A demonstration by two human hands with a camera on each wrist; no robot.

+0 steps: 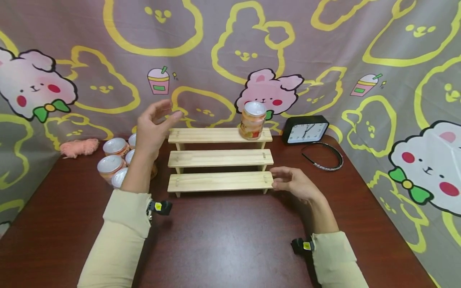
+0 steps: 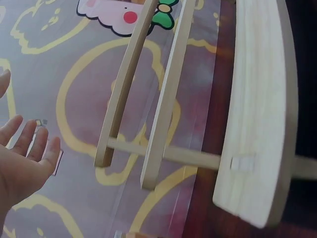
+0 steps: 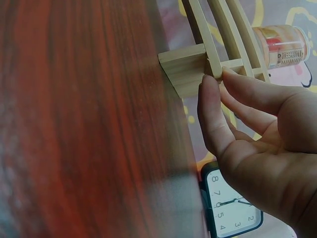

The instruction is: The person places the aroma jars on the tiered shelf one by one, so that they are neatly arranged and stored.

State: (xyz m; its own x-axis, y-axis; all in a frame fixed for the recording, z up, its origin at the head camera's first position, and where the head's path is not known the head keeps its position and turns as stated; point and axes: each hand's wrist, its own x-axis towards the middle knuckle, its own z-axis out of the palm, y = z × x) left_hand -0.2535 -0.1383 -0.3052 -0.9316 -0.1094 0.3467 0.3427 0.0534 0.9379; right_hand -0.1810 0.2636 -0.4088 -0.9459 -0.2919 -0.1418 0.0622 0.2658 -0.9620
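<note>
A three-tier wooden display rack (image 1: 219, 182) stands on the table, its steps rising toward the back. On the right part of its top tier sits one can (image 1: 253, 124) with a silvery lid and an orange label. My left hand (image 1: 154, 128) is raised beside the rack's upper left end, fingers loosely bent and holding nothing. In the left wrist view the same hand (image 2: 25, 166) appears at the left edge, apart from the boards. My right hand (image 1: 297, 186) pinches the right end of the lowest board between thumb and fingers (image 3: 213, 104), as the right wrist view shows.
Several similar cans (image 1: 110, 165) cluster left of the rack, partly hidden by my left forearm. Pink yarn (image 1: 79, 147) lies at the far left. Right of the rack are a black square clock (image 1: 306, 130) and a dark headband (image 1: 325, 166). A patterned curtain (image 1: 201, 72) hangs behind.
</note>
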